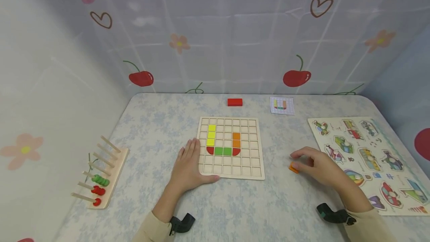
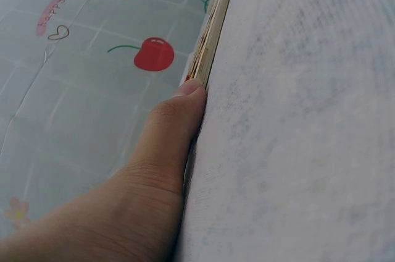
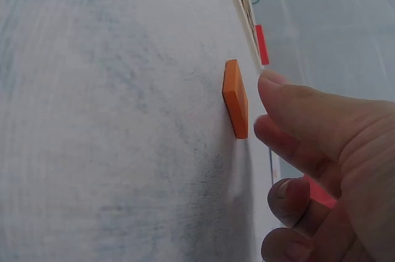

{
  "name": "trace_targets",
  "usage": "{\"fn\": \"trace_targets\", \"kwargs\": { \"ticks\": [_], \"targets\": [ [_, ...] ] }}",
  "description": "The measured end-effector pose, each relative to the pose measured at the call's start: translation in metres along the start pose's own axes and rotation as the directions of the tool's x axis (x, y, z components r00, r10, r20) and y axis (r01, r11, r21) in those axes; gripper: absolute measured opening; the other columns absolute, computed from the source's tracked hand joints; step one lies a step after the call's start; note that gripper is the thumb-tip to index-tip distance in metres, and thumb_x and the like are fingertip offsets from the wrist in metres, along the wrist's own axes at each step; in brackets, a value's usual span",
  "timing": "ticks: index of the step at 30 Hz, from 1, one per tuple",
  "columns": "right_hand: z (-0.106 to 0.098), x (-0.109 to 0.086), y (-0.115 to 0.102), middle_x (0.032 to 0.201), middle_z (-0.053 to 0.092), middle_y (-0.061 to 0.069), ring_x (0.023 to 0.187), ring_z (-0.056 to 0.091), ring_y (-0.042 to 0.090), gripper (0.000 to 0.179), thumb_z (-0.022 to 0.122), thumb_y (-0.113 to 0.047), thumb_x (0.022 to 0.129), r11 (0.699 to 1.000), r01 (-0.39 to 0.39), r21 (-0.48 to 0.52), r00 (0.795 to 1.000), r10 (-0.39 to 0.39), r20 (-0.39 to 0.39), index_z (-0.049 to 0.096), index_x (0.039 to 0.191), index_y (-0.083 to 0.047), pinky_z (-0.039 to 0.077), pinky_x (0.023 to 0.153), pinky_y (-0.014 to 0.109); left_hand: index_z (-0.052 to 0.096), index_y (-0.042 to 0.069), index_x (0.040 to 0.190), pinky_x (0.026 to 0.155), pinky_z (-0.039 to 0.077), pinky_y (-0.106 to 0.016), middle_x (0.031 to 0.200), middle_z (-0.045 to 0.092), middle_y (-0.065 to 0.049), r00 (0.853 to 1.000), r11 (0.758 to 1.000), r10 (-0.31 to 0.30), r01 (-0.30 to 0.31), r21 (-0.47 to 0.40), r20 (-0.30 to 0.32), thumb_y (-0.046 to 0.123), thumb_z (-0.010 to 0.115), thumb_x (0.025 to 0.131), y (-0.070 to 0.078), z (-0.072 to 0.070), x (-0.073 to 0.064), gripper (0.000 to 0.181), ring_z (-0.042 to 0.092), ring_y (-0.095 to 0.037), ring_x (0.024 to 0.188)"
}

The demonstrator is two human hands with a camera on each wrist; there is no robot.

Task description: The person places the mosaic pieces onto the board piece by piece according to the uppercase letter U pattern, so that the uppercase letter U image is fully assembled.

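My left hand lies flat beside a wooden grid board, straight fingers along its left edge and thumb at the near edge. On the board, yellow squares form a left column, orange squares a shorter right one. Green squares join them below, with a red rounded piece at each end. To the right, my right hand hovers over a loose orange tile on the table. In the right wrist view its bent fingers and thumb stand apart from the tile.
Behind the board lie a red block and a pattern card with a similar coloured shape. A picture puzzle board covers the table's right side, near my right forearm. A peg stand with green and red beads stands at the left.
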State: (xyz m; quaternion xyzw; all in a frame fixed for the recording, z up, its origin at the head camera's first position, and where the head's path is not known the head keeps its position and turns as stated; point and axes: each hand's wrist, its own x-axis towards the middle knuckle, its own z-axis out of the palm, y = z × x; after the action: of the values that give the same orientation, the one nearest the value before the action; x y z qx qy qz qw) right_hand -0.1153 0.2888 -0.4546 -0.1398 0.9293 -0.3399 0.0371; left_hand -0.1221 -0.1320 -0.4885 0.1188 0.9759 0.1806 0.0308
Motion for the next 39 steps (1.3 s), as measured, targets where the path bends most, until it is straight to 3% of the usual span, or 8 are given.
{"fn": "trace_targets", "kwargs": {
  "ticks": [14, 24, 33, 39],
  "targets": [
    [0.0013, -0.0018, 0.0044, 0.105, 0.067, 0.0, 0.06, 0.042, 0.007, 0.023, 0.074, -0.024, 0.09, 1.0, -0.014, -0.003, 1.0, 0.015, 0.015, 0.071, 0.111, -0.017, 0.039, 0.053, 0.023, 0.007, 0.004, 0.159, 0.126, 0.009, -0.051, 0.168, 0.007, -0.011, 1.0, 1.0, 0.0, 0.0, -0.005, -0.005, 0.084, 0.066, 0.064, -0.001, 0.0014, 0.0003, 0.138, 0.005, -0.025, 0.157],
    [0.003, -0.0032, 0.0021, 0.108, 0.065, 0.001, 0.069, 0.044, 0.005, 0.028, 0.073, -0.034, 0.09, 0.999, -0.044, -0.016, 0.998, 0.044, 0.036, 0.071, 0.112, -0.016, 0.041, 0.059, 0.023, 0.006, 0.004, 0.159, 0.125, 0.01, -0.051, 0.168, 0.007, -0.011, 1.0, 1.0, 0.002, -0.002, -0.001, -0.005, 0.085, 0.066, 0.064, -0.0007, 0.0013, 0.0007, 0.139, 0.005, -0.026, 0.157],
    [0.0065, -0.0035, 0.0002, 0.1, 0.066, -0.004, 0.077, 0.048, 0.004, 0.028, 0.078, -0.039, 0.084, 0.993, -0.063, -0.104, 0.998, 0.064, 0.01, 0.072, 0.104, -0.02, 0.042, 0.064, 0.022, 0.006, 0.004, 0.159, 0.126, 0.009, -0.05, 0.168, 0.007, -0.01, 1.0, 1.0, -0.009, 0.009, -0.001, 0.003, 0.084, 0.066, 0.064, -0.001, 0.0013, 0.0004, 0.139, 0.004, -0.025, 0.157],
    [0.0072, -0.0019, -0.0031, 0.096, 0.064, -0.004, 0.068, 0.044, 0.005, 0.022, 0.078, -0.035, 0.086, 0.994, -0.079, -0.073, 0.996, 0.082, 0.045, 0.068, 0.1, -0.021, 0.039, 0.058, 0.023, 0.006, 0.004, 0.159, 0.126, 0.009, -0.051, 0.168, 0.007, -0.011, 1.0, 1.0, -0.006, 0.006, 0.003, 0.003, 0.085, 0.066, 0.064, -0.0009, 0.0009, -0.0001, 0.139, 0.004, -0.025, 0.157]
  ]
}}
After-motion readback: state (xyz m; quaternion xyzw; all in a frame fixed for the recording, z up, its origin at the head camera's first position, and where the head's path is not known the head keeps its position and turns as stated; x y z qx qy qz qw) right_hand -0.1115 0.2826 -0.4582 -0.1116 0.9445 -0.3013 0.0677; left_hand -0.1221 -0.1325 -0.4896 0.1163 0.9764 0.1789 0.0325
